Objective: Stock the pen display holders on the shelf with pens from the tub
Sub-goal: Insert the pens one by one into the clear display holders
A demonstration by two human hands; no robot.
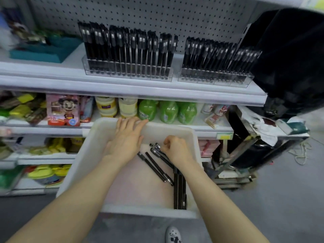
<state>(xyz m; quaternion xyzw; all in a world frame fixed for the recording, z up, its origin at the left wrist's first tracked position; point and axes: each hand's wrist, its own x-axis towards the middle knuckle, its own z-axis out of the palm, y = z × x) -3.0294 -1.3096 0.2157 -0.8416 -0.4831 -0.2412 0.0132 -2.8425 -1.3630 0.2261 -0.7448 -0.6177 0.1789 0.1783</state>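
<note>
Now at pick-up step. Right hand (177, 149) down in tub (87, 160), fingers curled, pinching cap ends of few loose pens (157, 165). Left hand (126, 139) spread flat, fingertips over tub's far rim, steadying. Holders (128, 72) on shelf (73, 67) above look well stocked. Next, I judge: bunch pens, lift, find free slot, drop in upright.

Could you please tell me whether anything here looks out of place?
A black bag at the pen shelf's right end crowds the right holder, whose pens lean rightward, while the left holder's stand upright.
</note>
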